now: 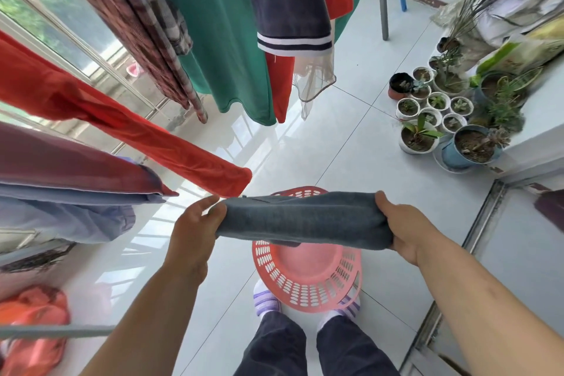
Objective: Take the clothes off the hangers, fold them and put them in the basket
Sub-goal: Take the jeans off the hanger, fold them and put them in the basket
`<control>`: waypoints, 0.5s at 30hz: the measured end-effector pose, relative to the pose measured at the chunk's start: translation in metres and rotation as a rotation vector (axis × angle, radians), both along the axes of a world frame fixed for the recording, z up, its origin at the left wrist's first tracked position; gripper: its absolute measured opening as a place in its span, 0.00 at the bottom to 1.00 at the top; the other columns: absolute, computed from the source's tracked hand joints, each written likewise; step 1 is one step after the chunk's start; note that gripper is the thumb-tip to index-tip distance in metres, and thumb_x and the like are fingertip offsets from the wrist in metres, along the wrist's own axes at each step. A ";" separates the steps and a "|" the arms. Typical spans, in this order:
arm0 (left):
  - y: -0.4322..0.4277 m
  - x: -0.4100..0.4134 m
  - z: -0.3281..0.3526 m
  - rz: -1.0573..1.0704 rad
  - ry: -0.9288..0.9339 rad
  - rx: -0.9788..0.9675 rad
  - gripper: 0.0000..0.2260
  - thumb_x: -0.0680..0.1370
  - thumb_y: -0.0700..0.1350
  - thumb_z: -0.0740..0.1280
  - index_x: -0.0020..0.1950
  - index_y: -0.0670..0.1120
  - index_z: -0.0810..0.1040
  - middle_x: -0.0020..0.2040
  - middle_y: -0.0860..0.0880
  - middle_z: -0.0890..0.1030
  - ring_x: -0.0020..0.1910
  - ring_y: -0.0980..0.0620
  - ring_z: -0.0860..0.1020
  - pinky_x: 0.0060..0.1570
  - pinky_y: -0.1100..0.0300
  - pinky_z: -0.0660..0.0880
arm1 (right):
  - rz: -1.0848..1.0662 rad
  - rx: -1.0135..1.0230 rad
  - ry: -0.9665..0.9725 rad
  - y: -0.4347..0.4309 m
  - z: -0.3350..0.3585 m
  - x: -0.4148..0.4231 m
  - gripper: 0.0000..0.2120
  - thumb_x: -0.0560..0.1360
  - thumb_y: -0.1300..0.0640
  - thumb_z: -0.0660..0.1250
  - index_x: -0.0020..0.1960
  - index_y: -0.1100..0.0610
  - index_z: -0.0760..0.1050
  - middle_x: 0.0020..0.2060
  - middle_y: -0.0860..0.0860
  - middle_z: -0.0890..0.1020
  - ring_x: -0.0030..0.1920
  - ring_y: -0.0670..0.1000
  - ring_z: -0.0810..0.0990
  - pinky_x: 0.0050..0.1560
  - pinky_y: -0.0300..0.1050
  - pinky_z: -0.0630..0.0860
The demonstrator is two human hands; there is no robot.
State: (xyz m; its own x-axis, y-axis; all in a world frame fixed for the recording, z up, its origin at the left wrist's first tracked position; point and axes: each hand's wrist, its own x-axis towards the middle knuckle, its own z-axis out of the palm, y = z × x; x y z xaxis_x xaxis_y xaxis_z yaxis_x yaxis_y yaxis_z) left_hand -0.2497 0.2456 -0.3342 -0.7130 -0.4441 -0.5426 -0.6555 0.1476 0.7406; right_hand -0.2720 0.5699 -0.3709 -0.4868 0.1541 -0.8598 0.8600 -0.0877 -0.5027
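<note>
Meanwhile, a folded grey garment [302, 220] is held stretched above the pink basket [308, 290], one end pinched in the left hand [195, 223], the other in the right hand [399, 226]. Folding appears finished; lowering into the empty basket is called for next.

Basket [308, 281] mouth is open and empty, directly under the folded cloth [302, 218]; access from above is unobstructed. Hanging clothes [232, 24] crowd the left and far side. Pots [439, 113] block the right. Floor [351, 137] between them is clear.
</note>
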 end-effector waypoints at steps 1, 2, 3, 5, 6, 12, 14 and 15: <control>0.002 0.000 0.000 -0.002 -0.004 0.018 0.12 0.79 0.45 0.67 0.62 0.48 0.79 0.57 0.47 0.80 0.55 0.49 0.78 0.56 0.52 0.76 | -0.010 -0.022 0.001 0.001 0.001 0.001 0.26 0.78 0.41 0.63 0.62 0.63 0.76 0.56 0.56 0.83 0.55 0.57 0.82 0.60 0.56 0.78; 0.001 -0.001 0.000 -0.002 -0.006 0.037 0.10 0.79 0.43 0.67 0.60 0.48 0.80 0.55 0.47 0.80 0.52 0.51 0.78 0.53 0.54 0.76 | -0.015 -0.054 0.008 0.003 0.003 0.001 0.25 0.77 0.42 0.65 0.60 0.63 0.77 0.54 0.55 0.84 0.55 0.57 0.82 0.60 0.56 0.78; 0.002 -0.001 0.000 -0.008 -0.008 0.053 0.08 0.78 0.42 0.67 0.57 0.49 0.81 0.53 0.48 0.81 0.50 0.53 0.78 0.50 0.56 0.75 | -0.012 -0.102 0.016 0.004 0.005 0.003 0.24 0.75 0.44 0.68 0.58 0.63 0.78 0.53 0.55 0.85 0.55 0.57 0.83 0.59 0.56 0.78; 0.001 0.000 0.000 -0.029 -0.015 0.062 0.07 0.78 0.42 0.68 0.53 0.50 0.82 0.51 0.50 0.81 0.49 0.54 0.77 0.48 0.57 0.74 | 0.010 -0.183 0.008 0.006 0.006 0.008 0.21 0.73 0.51 0.71 0.58 0.66 0.78 0.52 0.57 0.85 0.55 0.57 0.83 0.57 0.54 0.79; 0.000 0.001 -0.001 -0.043 -0.022 0.057 0.06 0.77 0.42 0.69 0.52 0.51 0.82 0.50 0.51 0.81 0.49 0.53 0.77 0.49 0.56 0.75 | 0.030 -0.164 -0.017 0.005 0.004 0.012 0.20 0.73 0.54 0.71 0.59 0.67 0.77 0.51 0.58 0.85 0.54 0.58 0.82 0.54 0.54 0.79; -0.006 0.002 -0.006 -0.117 -0.026 -0.075 0.04 0.75 0.47 0.71 0.50 0.53 0.83 0.50 0.50 0.83 0.52 0.48 0.79 0.49 0.53 0.76 | -0.143 -0.011 -0.039 -0.002 -0.004 0.022 0.12 0.82 0.53 0.62 0.53 0.61 0.76 0.47 0.55 0.83 0.49 0.56 0.81 0.51 0.53 0.79; -0.010 0.003 -0.011 -0.145 0.005 -0.011 0.05 0.77 0.47 0.68 0.51 0.55 0.83 0.52 0.51 0.83 0.54 0.49 0.79 0.56 0.51 0.75 | -0.179 -0.013 -0.057 -0.005 -0.005 0.026 0.11 0.82 0.54 0.60 0.54 0.61 0.75 0.46 0.55 0.82 0.48 0.56 0.81 0.48 0.53 0.79; -0.011 0.005 -0.013 -0.179 0.013 0.033 0.07 0.79 0.46 0.67 0.51 0.56 0.83 0.52 0.51 0.83 0.55 0.49 0.78 0.58 0.50 0.74 | -0.180 -0.005 -0.071 -0.006 -0.006 0.029 0.10 0.82 0.55 0.60 0.54 0.62 0.75 0.44 0.55 0.82 0.46 0.56 0.81 0.46 0.53 0.79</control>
State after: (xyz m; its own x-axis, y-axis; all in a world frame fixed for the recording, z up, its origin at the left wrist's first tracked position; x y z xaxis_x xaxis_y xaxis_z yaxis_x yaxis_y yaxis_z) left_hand -0.2449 0.2344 -0.3470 -0.7860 -0.2916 -0.5451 -0.6114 0.2364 0.7551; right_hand -0.2431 0.5644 -0.3768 -0.3898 0.2286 -0.8921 0.8634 -0.2461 -0.4404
